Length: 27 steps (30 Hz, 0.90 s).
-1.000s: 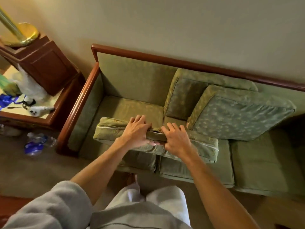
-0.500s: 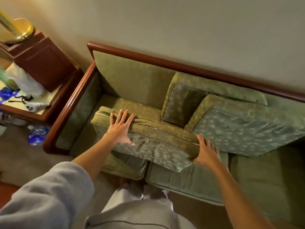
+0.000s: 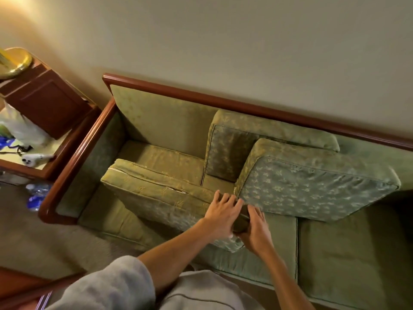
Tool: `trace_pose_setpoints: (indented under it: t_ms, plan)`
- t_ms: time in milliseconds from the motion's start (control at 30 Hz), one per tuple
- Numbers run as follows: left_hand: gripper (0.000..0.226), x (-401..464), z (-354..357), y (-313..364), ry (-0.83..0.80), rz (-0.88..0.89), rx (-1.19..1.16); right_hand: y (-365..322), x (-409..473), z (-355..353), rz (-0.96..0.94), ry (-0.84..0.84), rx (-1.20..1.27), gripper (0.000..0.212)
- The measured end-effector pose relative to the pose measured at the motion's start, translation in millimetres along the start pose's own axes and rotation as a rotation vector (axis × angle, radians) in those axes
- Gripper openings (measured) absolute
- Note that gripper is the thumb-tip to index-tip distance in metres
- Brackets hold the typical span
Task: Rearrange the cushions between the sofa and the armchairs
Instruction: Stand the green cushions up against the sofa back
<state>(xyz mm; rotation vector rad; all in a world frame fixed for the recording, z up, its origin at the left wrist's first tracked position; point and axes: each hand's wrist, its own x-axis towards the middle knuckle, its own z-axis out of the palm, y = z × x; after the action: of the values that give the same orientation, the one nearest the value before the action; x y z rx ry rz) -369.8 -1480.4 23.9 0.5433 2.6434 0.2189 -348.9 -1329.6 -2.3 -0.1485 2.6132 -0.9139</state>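
Left hand (image 3: 221, 211): fingers loosely spread, palm laid over the near-right corner of the loose cushion (image 3: 161, 198), gripping its edge. Right hand (image 3: 254, 231): fingers slightly apart, clasping the same corner from the side. Loose cushion: tilted up on the sofa (image 3: 156, 121) seat, left half; long axis from 10 o'clock to 4 o'clock, zipped edge uppermost. Second cushion (image 3: 312, 186): at 3 o'clock of the hands, leaning, patterned face up, against the back cushion (image 3: 228, 151). Side table (image 3: 44, 104): at 9 o'clock, beyond the sofa arm
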Motion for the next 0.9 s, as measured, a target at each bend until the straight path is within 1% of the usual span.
trace_pose_setpoints:
  t_ms: [100, 167, 233, 300, 367, 400, 433, 467, 500, 533, 567, 633, 700, 800, 900]
  plan:
    - [0.099, -15, -49, -17, 0.095, 0.048, -0.141, -40, -1, -40, -0.142, 0.079, -0.039, 0.075]
    - [0.100, -35, -89, -35, 0.170, 0.087, -0.269, -83, -5, -74, -0.263, 0.184, -0.074, 0.075]
    - [0.098, -67, -127, -63, 0.245, 0.125, -0.421, -132, -12, -95, -0.372, 0.254, -0.050, 0.080]
    - [0.093, -92, -141, -100, 0.290, 0.137, -0.591, -176, -11, -95, -0.432, 0.246, -0.010, 0.085]
    - [0.090, -108, -127, -143, 0.299, 0.088, -0.693, -202, 3, -76, -0.456, 0.147, -0.114, 0.094]
    - [0.094, -114, -114, -164, 0.280, 0.016, -0.692, -204, 12, -61, -0.442, 0.076, -0.209, 0.100]
    - [0.105, -118, -98, -184, 0.260, -0.056, -0.691, -200, 22, -45, -0.407, 0.002, -0.307, 0.105]
    - [0.120, -124, -87, -201, 0.225, -0.138, -0.691, -191, 31, -31, -0.361, -0.053, -0.406, 0.110]
    - [0.134, -128, -77, -218, 0.188, -0.214, -0.725, -183, 38, -20, -0.325, -0.071, -0.486, 0.115]
    - [0.137, -131, -72, -234, 0.165, -0.272, -0.754, -176, 43, -15, -0.304, -0.061, -0.536, 0.118]
    - [0.136, -131, -70, -248, 0.150, -0.300, -0.788, -173, 48, -14, -0.292, -0.039, -0.561, 0.121]
    - [0.133, -128, -75, -264, 0.102, -0.290, -0.786, -171, 56, -26, -0.234, -0.038, -0.552, 0.125]
    - [0.127, -120, -76, -271, 0.075, -0.285, -0.812, -162, 56, -47, -0.084, -0.086, -0.517, 0.129]
    - [0.109, -103, -71, -273, 0.091, -0.260, -0.878, -124, 45, -76, 0.108, -0.079, -0.537, 0.133]
    - [0.107, -90, -73, -269, 0.055, -0.211, -0.874, -94, 30, -89, 0.232, -0.063, -0.450, 0.130]
